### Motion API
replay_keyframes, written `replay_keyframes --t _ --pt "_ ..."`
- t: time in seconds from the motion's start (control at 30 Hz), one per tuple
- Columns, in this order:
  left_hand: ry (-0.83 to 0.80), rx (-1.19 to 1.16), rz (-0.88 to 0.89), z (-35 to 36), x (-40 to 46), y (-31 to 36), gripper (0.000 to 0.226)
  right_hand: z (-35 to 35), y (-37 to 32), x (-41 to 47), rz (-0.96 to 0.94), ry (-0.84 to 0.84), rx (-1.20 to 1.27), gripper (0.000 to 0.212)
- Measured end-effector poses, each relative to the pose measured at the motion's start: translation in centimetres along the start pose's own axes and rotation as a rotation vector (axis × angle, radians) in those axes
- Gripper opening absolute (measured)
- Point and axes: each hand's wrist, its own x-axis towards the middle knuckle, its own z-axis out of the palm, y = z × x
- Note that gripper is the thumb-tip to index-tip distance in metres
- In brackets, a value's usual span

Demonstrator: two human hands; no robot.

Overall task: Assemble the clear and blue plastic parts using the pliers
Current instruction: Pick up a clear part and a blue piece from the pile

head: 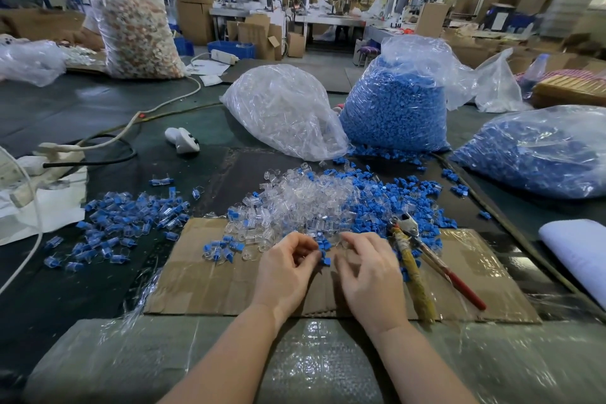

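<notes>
A: Cardboard (210, 275) lies flat on the dark worktop (98, 115), and both hands work above its far edge. What are they holding?

B: The left hand (285, 267) has its fingers curled, pinching a blue part (324, 252) at the fingertips. The right hand (369, 269) is curled too, its fingertips on something clear beside that blue part; whether it really grips it, I cannot tell.

A: And the pliers (423, 259)?

B: On the cardboard, just right of the right hand, handles toward the person, one red, one wrapped in yellowish tape. No hand touches them.

A: The loose stock?

B: A mixed heap of clear parts (301, 197) and blue parts (406, 203) spreads across the cardboard's far edge. Left of the cardboard lies a scatter of joined clear-and-blue pieces (121, 220). Beyond the cardboard stand a bag of clear parts (282, 108) and a bag of blue parts (393, 108).
</notes>
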Motion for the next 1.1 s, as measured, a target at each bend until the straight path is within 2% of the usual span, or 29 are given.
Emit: replay_keyframes --t 0.07,0.13,0.23,0.33,0.6,0.7,0.8,0.93,1.1 --pt "-0.001 -0.015 -0.008 0.0 -0.1 0.1 0.023 -0.6 0.4 0.1 0.106 0.035 -0.127 0.031" --pt "0.002 -0.026 -0.019 -0.1 -0.1 0.1 0.022 -1.6 0.9 0.3 0.264 -0.001 -0.319 0.039" --pt "0.009 -0.038 -0.029 -0.1 -0.1 0.2 0.021 -3.4 2.2 0.7 0.521 -0.167 -0.621 0.057" --pt "0.01 -0.038 -0.035 0.0 -0.1 0.2 0.021 -4.6 3.2 0.9 0.699 -0.332 -0.659 0.066" --pt "0.03 -0.054 -0.084 -0.1 0.3 0.3 0.016 -6.0 2.4 1.8 0.617 -0.353 -0.641 0.038" --pt "0.041 -0.113 -0.133 -0.2 0.6 0.6 0.014 -6.7 1.4 2.0 0.471 -0.296 -0.534 0.032" --pt "0.043 -0.18 -0.199 -0.6 1.2 1.2 0.008 -6.9 0.0 2.5 0.342 -0.34 -0.251 0.027" --pt "0.052 -0.412 -0.362 -1.3 1.9 2.1 0.007 -6.6 -2.3 2.9 0.432 -0.545 0.227 0.03" --pt "0.059 -0.438 -0.416 -1.4 2.6 2.0 0.007 -6.2 -3.5 2.7 0.519 -0.736 0.396 0.023"
